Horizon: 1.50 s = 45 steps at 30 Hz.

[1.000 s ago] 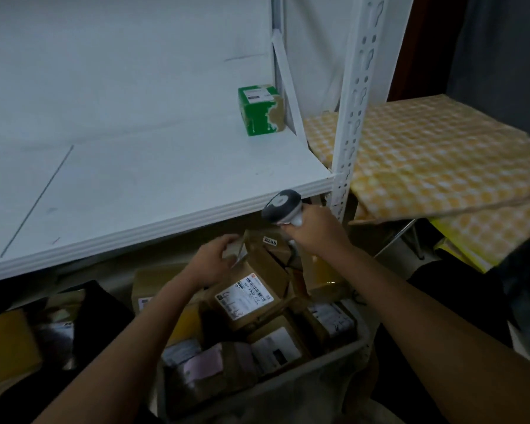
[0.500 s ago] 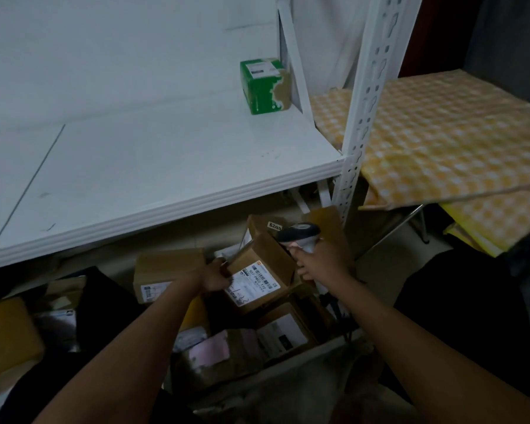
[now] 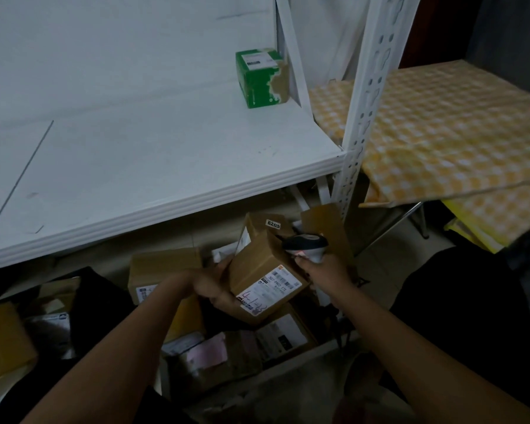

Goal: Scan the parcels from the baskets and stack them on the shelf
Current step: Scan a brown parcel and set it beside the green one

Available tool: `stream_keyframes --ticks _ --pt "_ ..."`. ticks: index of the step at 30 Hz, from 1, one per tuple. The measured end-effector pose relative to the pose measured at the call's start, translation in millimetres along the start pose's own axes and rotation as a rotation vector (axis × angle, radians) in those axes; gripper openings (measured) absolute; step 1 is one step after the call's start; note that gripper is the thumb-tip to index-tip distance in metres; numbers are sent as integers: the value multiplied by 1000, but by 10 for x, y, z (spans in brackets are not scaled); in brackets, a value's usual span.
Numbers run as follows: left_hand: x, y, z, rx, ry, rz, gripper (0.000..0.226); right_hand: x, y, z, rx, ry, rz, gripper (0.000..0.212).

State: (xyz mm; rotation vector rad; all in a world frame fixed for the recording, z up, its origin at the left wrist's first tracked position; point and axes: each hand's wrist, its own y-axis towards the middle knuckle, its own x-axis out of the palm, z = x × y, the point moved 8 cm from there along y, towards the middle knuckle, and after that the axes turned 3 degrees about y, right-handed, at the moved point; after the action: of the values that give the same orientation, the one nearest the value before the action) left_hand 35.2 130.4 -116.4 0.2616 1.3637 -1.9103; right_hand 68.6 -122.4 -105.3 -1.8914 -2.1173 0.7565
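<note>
our left hand grips the brown parcel from its left side, fingers curled under the bottom edge, holding it tilted above the basket with its white label facing us. our right hand is wrapped around the scanner, whose head sits at 1 o'clock from the parcel, just beside its top right edge; a faint red glow shows under the head. more parcels fill the basket below, packed close, and another brown box lies at 9 o'clock from our left hand. the white shelf spreads across 10 to 12 o'clock, its front lip running just above the held parcel. one green box stands at the shelf's far right corner, near the diagonal brace, and a wide bare stretch of board lies left of it. the white upright post rises at 1 o'clock, close to the scanner, and the checked cloth lies beyond it at 2 o'clock.
</note>
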Motion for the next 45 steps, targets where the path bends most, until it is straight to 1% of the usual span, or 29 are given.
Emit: stream_keyframes --ticks 2,5,7,9,10,12,14,15,16,17,18,19,20,22,23,25,28,30,32,33,34,38,40,41,44,45 --pt "24 -35 77 10 -43 -38 123 -26 -39 -37 -10 2 -8 25" --pt "-36 -124 187 23 25 24 120 -90 -72 -131 -39 31 -19 17" --pt "-78 -253 313 83 12 55 107 -140 -105 -254 -69 73 -35 11" --pt "-38 -381 379 119 -130 30 95 -227 -121 -398 -126 87 -10 13" --pt "-3 -437 400 134 -227 4 97 -277 -148 -491 -168 105 7 18" --pt "15 -481 380 172 -388 15 111 -380 -201 -676 -264 122 45 28" --pt "31 -505 375 211 -624 11 115 -508 -284 -880 -382 64 109 26" --pt "46 -544 420 228 -733 0 111 -579 -347 -1005 -450 24 149 22" --pt "61 -582 491 259 -805 -10 101 -654 -426 -1133 -511 -6 198 18" --pt "44 -653 586 301 -868 6 85 -730 -488 -1254 -564 -25 247 17" --pt "12 -709 651 336 -914 28 69 -798 -547 -1364 -612 -37 289 19" --pt "-32 -771 716 362 -964 44 61 -858 -591 -1460 -650 -40 318 23" --pt "-86 -811 762 396 -982 66 66 -914 -644 -1550 -677 -28 337 27" --pt "-231 -887 837 465 -977 108 98 -1020 -722 -1692 -721 1 366 29" --pt "-322 -946 891 499 -981 143 107 -1065 -770 -1763 -748 8 380 29" --pt "-515 -1049 1002 564 -983 231 107 -1131 -891 -1919 -807 26 398 28" --pt "-762 -1144 1196 569 -983 352 92 -1182 -989 -2153 -826 80 378 24" --pt "-858 -1155 1287 493 -963 415 73 -1155 -962 -2284 -764 130 257 20" --pt "-921 -1126 1363 439 -922 458 49 -1103 -934 -2372 -692 171 124 19" --pt "-951 -1120 1406 428 -899 479 37 -1092 -933 -2401 -668 165 87 18" --pt "-989 -1102 1437 422 -879 503 30 -1088 -944 -2424 -653 153 67 18" --pt "-1124 -1059 1485 415 -914 596 36 -1067 -966 -2496 -640 115 -2 17" --pt "-1150 -994 1470 402 -918 602 47 -1051 -977 -2511 -640 113 -25 15" --pt "-1154 -974 1466 396 -911 604 59 -1040 -975 -2511 -639 114 -35 15" --pt "-1175 -903 1418 365 -888 627 106 -1004 -962 -2505 -635 111 -58 15" --pt "-1189 -856 1384 357 -886 632 114 -994 -951 -2506 -634 111 -65 15"
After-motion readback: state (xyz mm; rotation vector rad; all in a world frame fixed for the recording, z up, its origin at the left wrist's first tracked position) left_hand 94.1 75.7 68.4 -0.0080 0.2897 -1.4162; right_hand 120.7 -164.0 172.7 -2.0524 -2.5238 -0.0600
